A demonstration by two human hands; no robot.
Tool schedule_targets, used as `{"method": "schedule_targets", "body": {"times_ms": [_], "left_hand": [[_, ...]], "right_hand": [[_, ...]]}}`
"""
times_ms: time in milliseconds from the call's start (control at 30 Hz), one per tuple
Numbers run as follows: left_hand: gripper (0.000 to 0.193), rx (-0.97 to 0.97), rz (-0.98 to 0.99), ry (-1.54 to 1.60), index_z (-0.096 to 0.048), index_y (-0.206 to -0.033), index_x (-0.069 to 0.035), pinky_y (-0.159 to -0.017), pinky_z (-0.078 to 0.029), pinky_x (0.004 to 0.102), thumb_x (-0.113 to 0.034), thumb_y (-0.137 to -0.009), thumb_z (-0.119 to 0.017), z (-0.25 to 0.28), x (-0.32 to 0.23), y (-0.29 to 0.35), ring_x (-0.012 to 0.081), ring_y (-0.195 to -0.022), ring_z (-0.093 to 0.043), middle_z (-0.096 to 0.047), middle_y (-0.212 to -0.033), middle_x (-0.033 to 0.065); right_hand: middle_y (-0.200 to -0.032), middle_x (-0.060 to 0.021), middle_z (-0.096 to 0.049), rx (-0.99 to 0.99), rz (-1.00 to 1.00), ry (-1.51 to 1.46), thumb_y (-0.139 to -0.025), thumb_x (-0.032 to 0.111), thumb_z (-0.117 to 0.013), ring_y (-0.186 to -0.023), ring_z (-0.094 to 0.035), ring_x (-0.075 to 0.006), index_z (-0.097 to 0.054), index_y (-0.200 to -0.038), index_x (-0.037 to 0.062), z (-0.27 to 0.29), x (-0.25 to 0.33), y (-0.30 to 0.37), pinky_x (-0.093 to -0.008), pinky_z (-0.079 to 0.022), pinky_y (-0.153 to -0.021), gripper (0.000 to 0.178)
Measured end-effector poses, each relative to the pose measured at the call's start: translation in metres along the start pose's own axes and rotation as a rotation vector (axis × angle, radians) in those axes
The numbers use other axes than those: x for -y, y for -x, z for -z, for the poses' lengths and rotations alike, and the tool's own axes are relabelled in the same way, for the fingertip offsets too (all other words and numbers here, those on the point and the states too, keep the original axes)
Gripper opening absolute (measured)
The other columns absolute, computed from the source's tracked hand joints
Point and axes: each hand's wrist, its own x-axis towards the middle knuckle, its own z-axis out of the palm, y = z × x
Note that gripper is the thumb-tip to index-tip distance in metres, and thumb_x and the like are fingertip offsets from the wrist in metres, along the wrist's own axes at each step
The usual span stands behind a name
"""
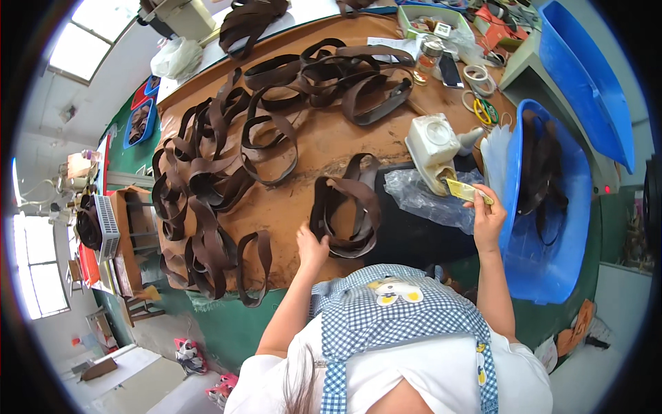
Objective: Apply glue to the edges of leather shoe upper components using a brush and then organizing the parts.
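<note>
My left hand (314, 246) is closed on the near left edge of a bundle of brown strap loops (348, 217) standing on the table's front part. Pinched in my right hand (488, 217) is a flat yellow tool (470, 192); its exact kind does not show. Its far end is at the mouth of a grubby white plastic container (432, 143), and the inside of that mouth is mostly hidden. Under and beside the container lies crumpled clear plastic (420, 196) on a black sheet (407, 241).
Many brown strap loops (269, 148) cover the brown tabletop (331, 155) to the left and back. A blue tub (579, 207) with dark straps stands at the right. Tape rolls (478, 79), scissors (491, 110), a jar (429, 58) and a phone (450, 71) lie at the back right.
</note>
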Motion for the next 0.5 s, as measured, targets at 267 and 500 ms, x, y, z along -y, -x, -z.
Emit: {"method": "schedule_targets", "body": {"times_ms": [267, 500], "left_hand": [[0.045, 0.244, -0.299, 0.234, -0.058, -0.100, -0.002, -0.072, -0.050, 0.0373, -0.038, -0.080, -0.077, 0.023, -0.104, 0.009, 0.0265, -0.080, -0.061, -0.060, -0.089, 0.0121], [0.032, 0.269, -0.368, 0.230, -0.051, -0.089, 0.006, -0.064, -0.050, 0.0439, -0.020, -0.084, -0.070, 0.009, -0.101, 0.014, 0.0398, -0.075, -0.063, -0.060, -0.083, 0.0241]], "right_hand": [[-0.087, -0.0095, -0.067, -0.057, 0.044, 0.145, -0.093, 0.004, -0.060, -0.062, -0.065, -0.0145, -0.067, -0.103, -0.0021, -0.003, -0.031, -0.006, -0.0267, -0.051, -0.058, 0.014], [-0.086, -0.0160, -0.068, -0.046, 0.137, 0.377, -0.089, 0.008, -0.062, -0.071, -0.067, -0.0316, -0.067, -0.098, 0.0018, -0.013, -0.065, -0.025, -0.0389, -0.053, -0.065, 0.011]]}}
